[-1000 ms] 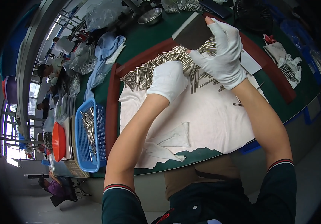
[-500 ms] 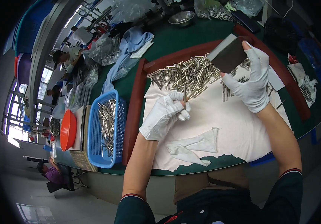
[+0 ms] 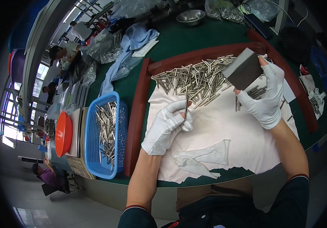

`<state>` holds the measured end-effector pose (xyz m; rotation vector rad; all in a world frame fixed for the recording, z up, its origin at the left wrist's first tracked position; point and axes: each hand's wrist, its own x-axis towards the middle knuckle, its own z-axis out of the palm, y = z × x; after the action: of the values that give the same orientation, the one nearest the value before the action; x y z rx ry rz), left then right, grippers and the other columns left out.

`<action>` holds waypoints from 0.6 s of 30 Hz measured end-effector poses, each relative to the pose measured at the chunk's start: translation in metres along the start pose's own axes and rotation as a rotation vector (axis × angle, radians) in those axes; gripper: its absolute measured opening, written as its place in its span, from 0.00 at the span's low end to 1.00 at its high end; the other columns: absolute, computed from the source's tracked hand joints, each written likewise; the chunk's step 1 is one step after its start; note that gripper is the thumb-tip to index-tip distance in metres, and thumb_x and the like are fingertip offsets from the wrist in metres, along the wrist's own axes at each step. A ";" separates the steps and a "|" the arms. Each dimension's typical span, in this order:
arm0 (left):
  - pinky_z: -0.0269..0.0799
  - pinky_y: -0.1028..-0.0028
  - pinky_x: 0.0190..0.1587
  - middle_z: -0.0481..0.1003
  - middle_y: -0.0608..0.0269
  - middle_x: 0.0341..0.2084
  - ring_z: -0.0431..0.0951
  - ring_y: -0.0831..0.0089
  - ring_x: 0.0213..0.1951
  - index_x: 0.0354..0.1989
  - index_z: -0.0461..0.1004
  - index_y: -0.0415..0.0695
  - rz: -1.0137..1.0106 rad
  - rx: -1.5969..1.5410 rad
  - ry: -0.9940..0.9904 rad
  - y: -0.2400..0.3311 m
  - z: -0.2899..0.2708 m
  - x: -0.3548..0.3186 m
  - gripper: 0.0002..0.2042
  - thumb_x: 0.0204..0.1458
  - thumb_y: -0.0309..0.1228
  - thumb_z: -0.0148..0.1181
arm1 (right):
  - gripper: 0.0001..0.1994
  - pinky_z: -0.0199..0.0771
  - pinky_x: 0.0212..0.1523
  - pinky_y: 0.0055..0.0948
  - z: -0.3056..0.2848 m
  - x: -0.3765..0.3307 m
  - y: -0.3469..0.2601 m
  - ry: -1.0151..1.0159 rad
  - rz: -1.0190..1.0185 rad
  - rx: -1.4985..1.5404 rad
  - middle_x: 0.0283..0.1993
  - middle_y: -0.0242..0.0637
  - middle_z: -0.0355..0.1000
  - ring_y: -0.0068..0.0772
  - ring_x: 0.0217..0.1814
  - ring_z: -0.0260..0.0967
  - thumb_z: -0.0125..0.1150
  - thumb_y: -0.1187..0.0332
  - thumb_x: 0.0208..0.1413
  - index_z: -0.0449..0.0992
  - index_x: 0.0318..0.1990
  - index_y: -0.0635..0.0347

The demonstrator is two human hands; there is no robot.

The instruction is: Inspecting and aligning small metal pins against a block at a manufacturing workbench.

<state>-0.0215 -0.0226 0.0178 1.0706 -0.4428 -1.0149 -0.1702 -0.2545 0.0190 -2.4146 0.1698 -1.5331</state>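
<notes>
My left hand [image 3: 168,126], in a white glove with bare fingertips, pinches a slim metal pin [image 3: 186,108] held nearly upright over the pale cloth [image 3: 209,131]. My right hand [image 3: 267,95], gloved the same way, grips a dark rectangular block [image 3: 242,69] by its edges, thumb and fingers on opposite sides. The block's lighter grey side faces up and left. Beyond both hands lies a heap of shiny metal pins [image 3: 195,78] on the cloth. A smaller group of pins [image 3: 253,92] rests under the right hand, partly hidden by it.
A dark red wooden frame [image 3: 136,117] borders the cloth on three sides. Left of it stands a blue basket [image 3: 122,133] holding more pins, beside an orange bowl [image 3: 63,133]. A folded white cloth [image 3: 205,155] lies nearest me. A metal bowl [image 3: 190,16] sits at the back.
The view has shifted slightly. My right hand and the block appear lower and farther right. The pin in my left hand now shows more clearly, standing above the fingers.
</notes>
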 end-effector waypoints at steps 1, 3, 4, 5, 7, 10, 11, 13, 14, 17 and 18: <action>0.67 0.79 0.29 0.71 0.60 0.23 0.71 0.74 0.24 0.50 0.68 0.37 -0.001 -0.001 0.002 0.001 0.000 0.000 0.20 0.48 0.29 0.63 | 0.43 0.63 0.51 0.31 0.000 0.000 0.000 -0.005 0.011 -0.006 0.51 0.41 0.60 0.38 0.51 0.60 0.76 0.69 0.30 0.60 0.59 0.63; 0.67 0.79 0.29 0.71 0.59 0.23 0.71 0.73 0.25 0.50 0.68 0.37 0.003 -0.041 -0.012 0.001 -0.001 0.001 0.20 0.49 0.29 0.62 | 0.43 0.63 0.51 0.31 -0.001 0.000 0.000 -0.011 0.017 -0.009 0.50 0.41 0.60 0.38 0.51 0.60 0.76 0.69 0.30 0.60 0.59 0.63; 0.67 0.79 0.29 0.71 0.59 0.23 0.71 0.73 0.25 0.50 0.68 0.37 0.006 -0.044 -0.009 0.001 -0.003 0.000 0.20 0.49 0.29 0.62 | 0.43 0.63 0.51 0.31 0.000 0.000 -0.002 -0.019 0.018 -0.010 0.50 0.41 0.60 0.37 0.51 0.60 0.76 0.69 0.29 0.60 0.59 0.63; 0.67 0.79 0.29 0.71 0.59 0.23 0.71 0.73 0.25 0.50 0.68 0.37 0.011 -0.044 -0.018 0.001 -0.005 0.000 0.20 0.49 0.28 0.62 | 0.43 0.63 0.51 0.31 0.001 0.001 -0.004 -0.021 0.015 -0.007 0.50 0.41 0.60 0.37 0.51 0.60 0.76 0.69 0.29 0.60 0.59 0.63; 0.67 0.78 0.29 0.71 0.59 0.23 0.71 0.73 0.24 0.50 0.68 0.37 0.016 -0.044 -0.026 0.001 -0.005 -0.001 0.20 0.49 0.28 0.61 | 0.43 0.62 0.51 0.32 0.001 0.001 -0.005 -0.024 -0.001 -0.011 0.50 0.41 0.60 0.37 0.51 0.59 0.76 0.69 0.30 0.60 0.59 0.63; 0.67 0.79 0.28 0.72 0.60 0.24 0.70 0.74 0.23 0.51 0.67 0.36 -0.003 -0.069 0.001 0.003 0.000 0.000 0.20 0.51 0.28 0.60 | 0.43 0.63 0.51 0.32 -0.001 0.001 -0.005 -0.034 -0.006 -0.023 0.50 0.41 0.60 0.38 0.51 0.59 0.75 0.69 0.30 0.60 0.59 0.62; 0.67 0.79 0.27 0.72 0.60 0.24 0.71 0.74 0.23 0.53 0.66 0.36 -0.020 -0.088 -0.019 0.003 0.000 0.000 0.21 0.50 0.28 0.61 | 0.43 0.63 0.51 0.32 0.000 0.001 -0.006 -0.034 -0.007 -0.021 0.50 0.41 0.60 0.38 0.51 0.59 0.75 0.69 0.30 0.60 0.59 0.62; 0.68 0.80 0.26 0.72 0.61 0.25 0.72 0.75 0.23 0.54 0.65 0.36 -0.039 -0.111 -0.044 0.003 0.003 -0.001 0.23 0.49 0.27 0.61 | 0.43 0.63 0.51 0.32 0.000 0.000 -0.007 -0.029 -0.003 0.001 0.50 0.41 0.60 0.38 0.51 0.60 0.75 0.69 0.31 0.60 0.59 0.62; 0.69 0.80 0.26 0.73 0.61 0.25 0.73 0.74 0.23 0.56 0.62 0.36 -0.065 -0.091 -0.016 0.003 0.008 -0.002 0.26 0.48 0.26 0.62 | 0.43 0.63 0.51 0.32 0.000 0.000 -0.008 -0.032 -0.002 -0.004 0.50 0.41 0.60 0.38 0.51 0.60 0.75 0.69 0.31 0.60 0.59 0.62; 0.71 0.81 0.26 0.73 0.61 0.26 0.75 0.74 0.24 0.60 0.58 0.35 -0.086 -0.048 -0.013 0.005 0.018 -0.004 0.31 0.47 0.24 0.63 | 0.41 0.64 0.48 0.34 0.004 0.001 -0.016 -0.151 0.028 0.060 0.47 0.42 0.63 0.40 0.48 0.61 0.73 0.70 0.29 0.62 0.57 0.62; 0.72 0.81 0.26 0.73 0.60 0.26 0.76 0.73 0.25 0.61 0.56 0.35 -0.081 -0.021 -0.037 0.004 0.020 -0.005 0.33 0.46 0.23 0.64 | 0.40 0.64 0.46 0.34 0.006 0.002 -0.020 -0.211 0.028 0.099 0.46 0.42 0.63 0.40 0.47 0.62 0.72 0.70 0.28 0.63 0.57 0.61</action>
<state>-0.0365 -0.0284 0.0315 1.0590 -0.4203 -1.1100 -0.1649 -0.2347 0.0237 -2.4627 0.0824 -1.2337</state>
